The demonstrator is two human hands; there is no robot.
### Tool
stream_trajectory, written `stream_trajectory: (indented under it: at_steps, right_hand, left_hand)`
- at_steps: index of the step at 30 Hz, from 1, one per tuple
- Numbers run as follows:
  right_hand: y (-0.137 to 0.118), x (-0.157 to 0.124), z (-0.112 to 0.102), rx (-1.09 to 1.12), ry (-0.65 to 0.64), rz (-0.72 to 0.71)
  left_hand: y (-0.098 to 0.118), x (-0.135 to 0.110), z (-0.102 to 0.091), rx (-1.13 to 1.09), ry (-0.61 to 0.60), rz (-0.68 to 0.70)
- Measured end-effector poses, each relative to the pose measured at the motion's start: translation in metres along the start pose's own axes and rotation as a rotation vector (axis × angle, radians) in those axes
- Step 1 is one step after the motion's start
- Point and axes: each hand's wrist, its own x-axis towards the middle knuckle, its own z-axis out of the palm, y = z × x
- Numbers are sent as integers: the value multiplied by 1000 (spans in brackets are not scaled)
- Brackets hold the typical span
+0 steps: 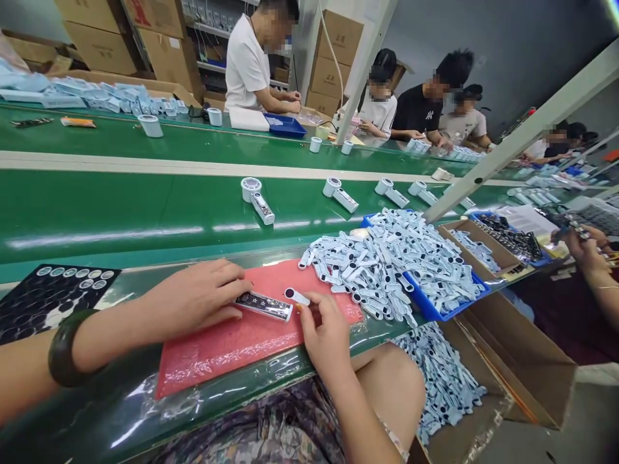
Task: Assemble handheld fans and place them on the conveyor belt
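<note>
My left hand point(196, 298) rests on a red mat point(242, 341), fingers closed over one end of a long silver circuit strip point(265, 305). My right hand point(326, 328) pinches a small white plastic cover point(296, 296) with a dark round hole, right at the strip's other end. A dark bangle sits on my left wrist. A heap of the same pale blue-white covers point(387, 264) spills over a blue tray point(435, 312) just right of the mat.
A black tray of round lenses point(48, 296) lies at my left. White handheld units point(258, 200) ride the green conveyor point(120, 212). A cardboard box point(507, 380) holds more covers at lower right. A co-worker's hands point(585, 248) work at right; several people sit opposite.
</note>
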Motion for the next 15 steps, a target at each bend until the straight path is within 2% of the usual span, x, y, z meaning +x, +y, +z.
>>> stream_trajectory:
  at_steps: [4, 9, 15]
  right_hand:
    - [-2, 1, -1, 35, 14, 5]
    - [-4, 1, -3, 44, 40, -4]
    - [-7, 0, -8, -3, 115, -179]
  left_hand:
    - [-2, 0, 10, -52, 41, -23]
    - [6, 5, 11, -71, 116, -23]
    - [18, 9, 15, -76, 172, -25]
